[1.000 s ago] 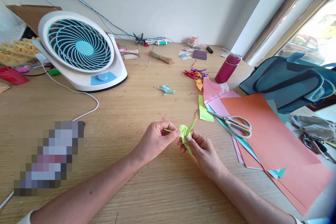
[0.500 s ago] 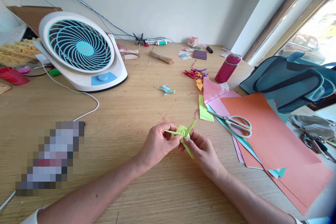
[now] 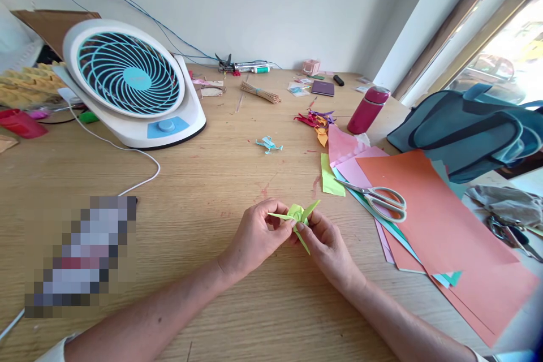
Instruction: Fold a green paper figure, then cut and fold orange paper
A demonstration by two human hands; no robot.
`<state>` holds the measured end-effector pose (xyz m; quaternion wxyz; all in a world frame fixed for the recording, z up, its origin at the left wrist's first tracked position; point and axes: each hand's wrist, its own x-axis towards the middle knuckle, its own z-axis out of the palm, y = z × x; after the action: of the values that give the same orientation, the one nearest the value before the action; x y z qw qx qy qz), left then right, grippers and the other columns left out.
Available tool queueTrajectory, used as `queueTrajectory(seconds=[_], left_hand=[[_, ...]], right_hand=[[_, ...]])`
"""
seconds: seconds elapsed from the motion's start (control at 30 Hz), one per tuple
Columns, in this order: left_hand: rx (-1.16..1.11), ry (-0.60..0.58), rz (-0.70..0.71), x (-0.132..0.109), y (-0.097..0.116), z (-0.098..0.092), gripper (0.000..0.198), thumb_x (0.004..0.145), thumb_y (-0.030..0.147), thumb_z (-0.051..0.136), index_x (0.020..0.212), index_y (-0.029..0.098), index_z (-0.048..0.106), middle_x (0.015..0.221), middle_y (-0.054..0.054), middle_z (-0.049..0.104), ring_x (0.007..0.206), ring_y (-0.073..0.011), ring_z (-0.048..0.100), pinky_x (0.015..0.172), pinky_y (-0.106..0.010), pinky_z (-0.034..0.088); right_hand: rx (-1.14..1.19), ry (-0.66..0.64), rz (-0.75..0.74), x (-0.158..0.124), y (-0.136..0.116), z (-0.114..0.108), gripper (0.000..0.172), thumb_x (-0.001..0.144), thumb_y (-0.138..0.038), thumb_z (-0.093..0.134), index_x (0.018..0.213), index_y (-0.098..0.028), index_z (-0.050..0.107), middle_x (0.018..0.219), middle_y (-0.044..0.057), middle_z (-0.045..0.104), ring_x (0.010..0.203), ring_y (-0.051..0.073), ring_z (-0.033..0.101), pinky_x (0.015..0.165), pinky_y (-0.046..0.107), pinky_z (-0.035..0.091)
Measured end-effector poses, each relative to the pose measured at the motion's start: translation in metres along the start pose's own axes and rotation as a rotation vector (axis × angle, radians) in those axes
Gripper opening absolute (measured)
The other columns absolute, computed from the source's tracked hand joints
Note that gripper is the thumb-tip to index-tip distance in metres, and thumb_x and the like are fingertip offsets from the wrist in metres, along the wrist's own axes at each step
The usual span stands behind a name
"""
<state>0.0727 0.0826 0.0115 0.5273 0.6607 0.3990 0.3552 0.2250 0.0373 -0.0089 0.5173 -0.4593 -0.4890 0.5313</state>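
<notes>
Between my two hands, above the near middle of the table, is a lime-green folded paper figure [image 3: 298, 212] with several pointed arms. My left hand [image 3: 261, 229] pinches it from the left, thumb and fingers closed near its centre. From the right, my right hand [image 3: 328, 237] grips it too, its thumb pressed close to the left thumb. One point sticks out left, one up to the right and one down between the hands. The fingertips behind the paper are partly hidden. Farther back on the table lies a small light-blue folded paper figure [image 3: 268, 145].
Scissors [image 3: 384, 199] rest on coloured paper sheets [image 3: 441, 215] at the right, beside a green paper piece [image 3: 331, 175]. Behind them are folded paper pieces [image 3: 316, 120], a magenta bottle [image 3: 369, 110] and a blue-grey bag [image 3: 462, 127]. A fan [image 3: 136, 82] stands at left.
The green paper figure has tilted slightly and shifted a little right, its upper point leaning farther right. Both hands keep hold of it, the left moving slightly right.
</notes>
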Motion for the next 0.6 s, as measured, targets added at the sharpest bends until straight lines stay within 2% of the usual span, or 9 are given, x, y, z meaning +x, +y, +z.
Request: queueTrajectory(seconds=[0.17,0.37,0.47,0.6], left_hand=[[0.101,0.032,0.04,0.0007,0.0086,-0.0047,0.011,0.079,0.013,0.058,0.073,0.016,0.066,0.07,-0.001,0.071,0.068,-0.0143,0.067,0.065,-0.021,0.053],[0.139,0.042,0.121,0.0022,0.0112,-0.0083,0.018,0.073,0.007,0.057,0.058,0.017,0.058,0.062,0.003,0.062,0.062,-0.011,0.058,0.061,-0.019,0.047],[0.123,0.031,0.095,0.0034,0.0108,-0.0083,0.016,0.074,0.009,0.059,0.06,0.017,0.059,0.064,0.002,0.062,0.065,-0.0114,0.058,0.064,-0.02,0.048],[0.04,-0.033,0.002,0.003,0.0106,-0.006,0.009,0.08,0.017,0.06,0.073,0.016,0.066,0.072,0.0,0.068,0.069,-0.0138,0.064,0.065,-0.022,0.052]], right_hand=[[-0.013,0.001,-0.013,-0.0016,-0.0012,0.0017,0.028,0.09,-0.047,0.061,0.082,-0.02,0.057,0.075,0.001,0.057,0.069,0.015,0.055,0.065,0.028,0.047],[-0.058,-0.003,-0.019,-0.0034,-0.0022,0.0024,0.028,0.091,-0.046,0.06,0.082,-0.02,0.056,0.075,0.001,0.056,0.069,0.016,0.057,0.065,0.029,0.047],[-0.065,-0.002,-0.023,-0.0031,-0.0009,0.0014,0.028,0.092,-0.047,0.059,0.083,-0.02,0.056,0.075,0.001,0.057,0.069,0.016,0.057,0.065,0.029,0.047],[-0.096,0.012,-0.029,-0.0024,0.0034,-0.0017,0.027,0.092,-0.046,0.058,0.085,-0.021,0.056,0.075,0.002,0.058,0.069,0.017,0.056,0.066,0.029,0.046]])
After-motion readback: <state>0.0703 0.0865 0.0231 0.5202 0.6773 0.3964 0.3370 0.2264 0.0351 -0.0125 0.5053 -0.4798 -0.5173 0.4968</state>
